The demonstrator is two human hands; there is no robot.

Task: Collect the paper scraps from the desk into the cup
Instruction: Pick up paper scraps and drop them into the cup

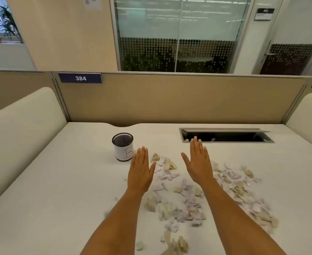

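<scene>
Several torn paper scraps [179, 197], white, lilac and tan, lie scattered over the middle and right of the white desk [59, 181]. A black mesh cup [123, 146] with a white label marked "B" stands upright at the scraps' far left edge. My left hand [140, 168] is flat with straight fingers, palm down, just right of the cup. My right hand [198, 161] is flat too, fingers straight, over the far part of the scraps. Neither hand holds anything. Whether the palms touch the desk I cannot tell.
An open cable slot [227, 136] is sunk into the desk beyond my right hand. A tan partition [170, 100] closes the back, and cream side panels [22, 129] flank the desk. More scraps [175, 243] lie near the front edge.
</scene>
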